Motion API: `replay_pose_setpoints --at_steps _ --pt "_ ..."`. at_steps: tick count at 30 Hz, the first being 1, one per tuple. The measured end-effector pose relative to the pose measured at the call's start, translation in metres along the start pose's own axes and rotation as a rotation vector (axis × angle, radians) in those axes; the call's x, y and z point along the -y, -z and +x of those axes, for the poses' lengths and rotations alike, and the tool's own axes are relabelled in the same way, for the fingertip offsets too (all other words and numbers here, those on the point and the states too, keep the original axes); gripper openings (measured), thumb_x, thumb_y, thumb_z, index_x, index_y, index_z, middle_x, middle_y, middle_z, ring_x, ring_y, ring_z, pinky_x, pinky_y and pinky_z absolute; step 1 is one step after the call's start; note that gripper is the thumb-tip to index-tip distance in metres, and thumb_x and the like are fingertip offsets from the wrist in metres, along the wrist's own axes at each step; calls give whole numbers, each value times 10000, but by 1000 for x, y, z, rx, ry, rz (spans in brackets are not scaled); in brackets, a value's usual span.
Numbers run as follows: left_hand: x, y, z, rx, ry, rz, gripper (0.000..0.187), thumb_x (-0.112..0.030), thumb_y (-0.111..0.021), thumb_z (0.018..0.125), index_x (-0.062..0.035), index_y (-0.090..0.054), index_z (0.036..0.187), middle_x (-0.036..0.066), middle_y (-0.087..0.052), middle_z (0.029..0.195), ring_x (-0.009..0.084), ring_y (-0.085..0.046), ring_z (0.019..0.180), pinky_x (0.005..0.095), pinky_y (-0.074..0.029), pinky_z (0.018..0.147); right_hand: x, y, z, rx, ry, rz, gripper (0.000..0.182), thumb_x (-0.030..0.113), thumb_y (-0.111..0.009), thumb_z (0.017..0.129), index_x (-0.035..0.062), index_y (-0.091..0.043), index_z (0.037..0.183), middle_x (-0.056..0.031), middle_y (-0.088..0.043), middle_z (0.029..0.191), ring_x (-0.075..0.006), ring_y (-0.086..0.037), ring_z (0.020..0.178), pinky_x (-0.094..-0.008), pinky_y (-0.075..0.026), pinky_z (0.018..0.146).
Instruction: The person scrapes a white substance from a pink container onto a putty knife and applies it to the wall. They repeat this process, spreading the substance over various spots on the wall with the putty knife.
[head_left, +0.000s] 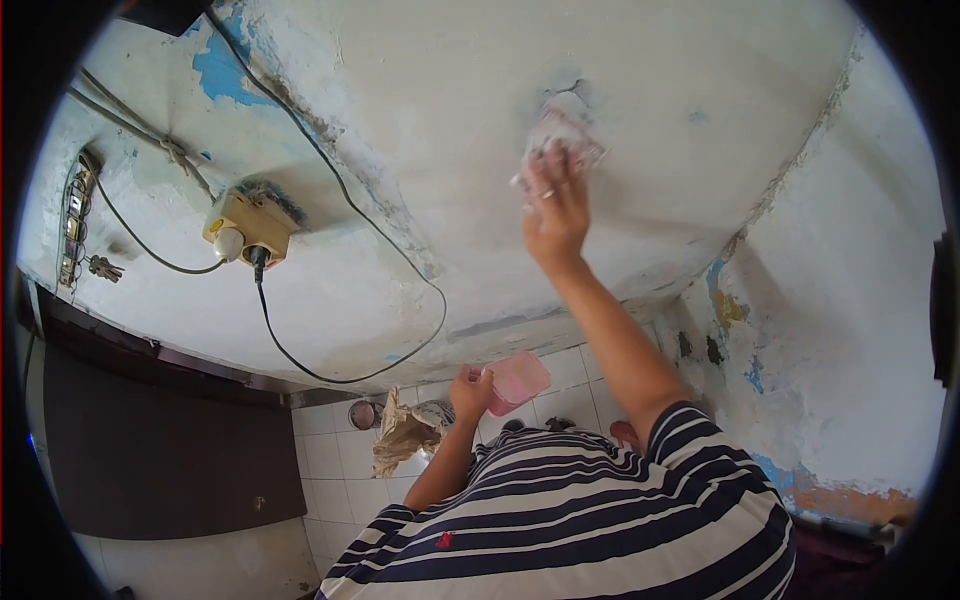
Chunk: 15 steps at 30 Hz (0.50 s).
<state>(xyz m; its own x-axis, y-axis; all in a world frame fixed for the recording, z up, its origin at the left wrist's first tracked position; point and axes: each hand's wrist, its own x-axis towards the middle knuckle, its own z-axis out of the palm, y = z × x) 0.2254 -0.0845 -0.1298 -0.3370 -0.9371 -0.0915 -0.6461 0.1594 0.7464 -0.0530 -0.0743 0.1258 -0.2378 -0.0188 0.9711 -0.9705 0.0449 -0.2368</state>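
My right hand (pixel 557 205) is raised against the pale wall (pixel 450 130), its fingers pressing a whitish, pink-stained cloth (pixel 568 125) to the surface. Just above the cloth, a small dark crack shows in a greyish patch. Lower down, near my body, my left hand (pixel 470 393) grips the left edge of a pink plastic container (pixel 520 380). What lies inside the container is hard to make out.
A yellowed socket box (pixel 248 225) with plugs hangs on the wall at left, its black cable looping down. Keys (pixel 105 268) hang farther left. Below are a dark panel (pixel 170 440), a crumpled brown paper bag (pixel 405 430) and a small round tin (pixel 363 413) on the tiles.
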Motion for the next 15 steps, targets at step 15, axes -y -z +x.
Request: replay_pose_setpoints --at_steps 15 --pt "34 17 7 -4 29 35 328 -336 -770 797 -29 -698 888 178 -733 802 354 -729 766 439 -562 715 21 42 20 -164 -129 182 356 58 -571 959 -16 -666 1295 -218 -659 1342 -441 -561 1332 -560 -365 1167"
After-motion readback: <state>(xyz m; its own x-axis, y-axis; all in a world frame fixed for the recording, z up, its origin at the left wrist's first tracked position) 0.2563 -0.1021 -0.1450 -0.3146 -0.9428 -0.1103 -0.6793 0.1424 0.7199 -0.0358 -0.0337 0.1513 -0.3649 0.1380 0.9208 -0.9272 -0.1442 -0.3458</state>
